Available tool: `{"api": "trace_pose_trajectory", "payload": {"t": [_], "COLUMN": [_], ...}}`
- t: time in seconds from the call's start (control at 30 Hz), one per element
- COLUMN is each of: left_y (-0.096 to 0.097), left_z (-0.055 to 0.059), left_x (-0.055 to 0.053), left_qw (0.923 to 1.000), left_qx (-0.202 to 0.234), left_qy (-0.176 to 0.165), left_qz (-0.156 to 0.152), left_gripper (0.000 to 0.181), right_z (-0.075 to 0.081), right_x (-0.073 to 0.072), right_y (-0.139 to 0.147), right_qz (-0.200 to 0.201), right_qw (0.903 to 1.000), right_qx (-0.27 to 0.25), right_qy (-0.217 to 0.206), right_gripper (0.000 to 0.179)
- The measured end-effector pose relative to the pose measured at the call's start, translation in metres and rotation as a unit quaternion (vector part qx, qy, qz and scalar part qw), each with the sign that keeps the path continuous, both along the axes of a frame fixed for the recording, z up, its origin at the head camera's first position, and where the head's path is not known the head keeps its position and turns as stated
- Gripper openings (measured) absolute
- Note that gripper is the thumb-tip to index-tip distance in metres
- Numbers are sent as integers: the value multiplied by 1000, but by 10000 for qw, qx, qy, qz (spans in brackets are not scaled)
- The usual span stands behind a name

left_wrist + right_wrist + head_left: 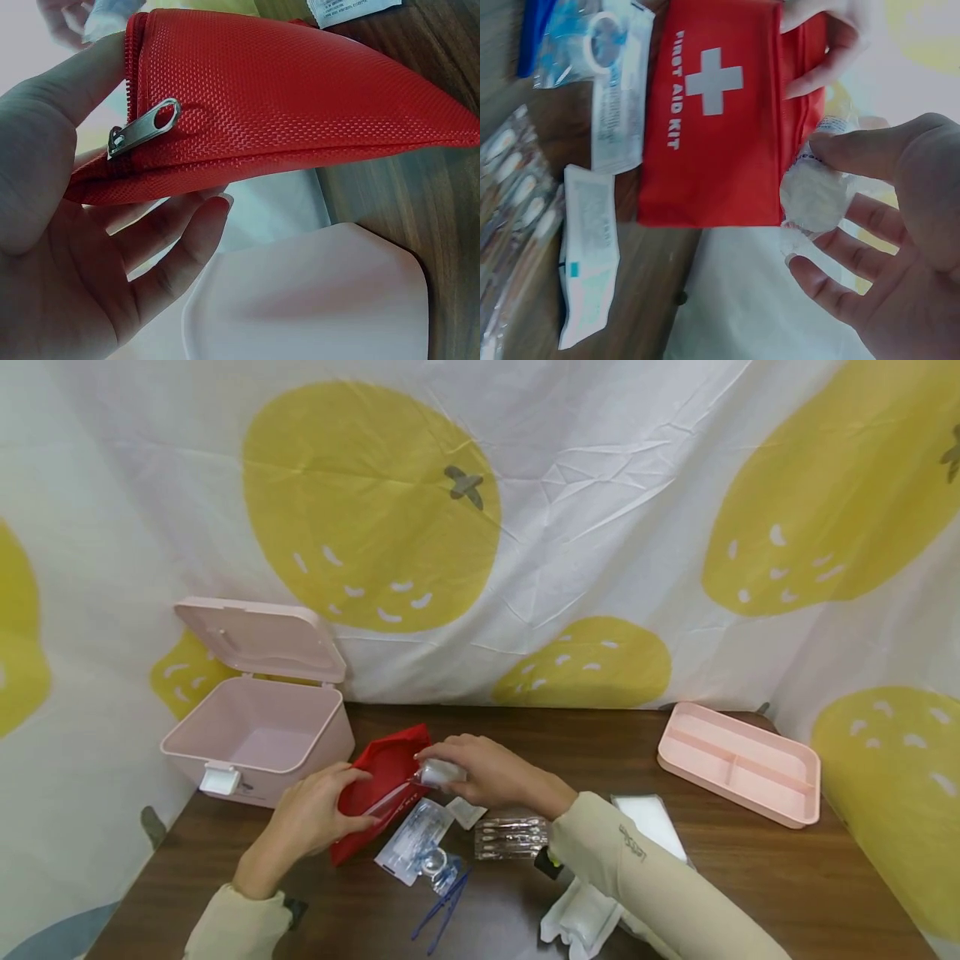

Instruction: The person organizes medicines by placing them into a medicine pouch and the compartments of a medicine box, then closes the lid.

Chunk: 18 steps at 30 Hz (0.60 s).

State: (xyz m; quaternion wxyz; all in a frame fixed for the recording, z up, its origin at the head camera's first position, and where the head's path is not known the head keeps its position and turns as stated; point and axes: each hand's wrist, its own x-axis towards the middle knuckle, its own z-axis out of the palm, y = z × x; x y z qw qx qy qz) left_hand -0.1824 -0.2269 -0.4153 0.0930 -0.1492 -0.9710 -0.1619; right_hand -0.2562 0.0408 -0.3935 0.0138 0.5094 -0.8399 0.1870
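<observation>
A red zippered first aid pouch (386,764) with a white cross sits tilted over the table. My left hand (315,810) holds it by the opening edge, thumb near the metal zipper pull (146,131) and fingers on the other side. Between the thumb and fingers of my right hand (495,768) is a white bandage roll (814,195) in clear wrap, held right beside the pouch's mouth. Near the pouch lie a printed sachet (467,812), a larger white packet (412,839), a clear-wrapped tape roll (435,862) and blue tweezers (442,910).
An open pink box (255,727) stands at the left, lid raised. A pink divided tray (738,764) lies at the right. Wrapped cotton swabs (512,838), a white pad packet (652,825) and a white wrapped bundle (581,918) lie around my right forearm.
</observation>
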Motion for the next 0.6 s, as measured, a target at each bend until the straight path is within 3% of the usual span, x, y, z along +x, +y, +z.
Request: {"api": "trace_pose_trajectory", "payload": {"t": [0.3, 0.6], "left_y": [0, -2], "left_z": [1, -1], "left_x": [0, -1], "left_qw": [10000, 10000], "left_qx": [-10, -10], "left_qy": [-54, -16], "left_qz": [12, 3], "left_gripper": [57, 59], "right_z": [9, 2], "right_x": [2, 2], "right_y": [-20, -38], "right_qz": [-57, 223], "right_qw": [9997, 9979], "right_qx": [-171, -505], "right_qy": [170, 329], "right_gripper": [53, 44]}}
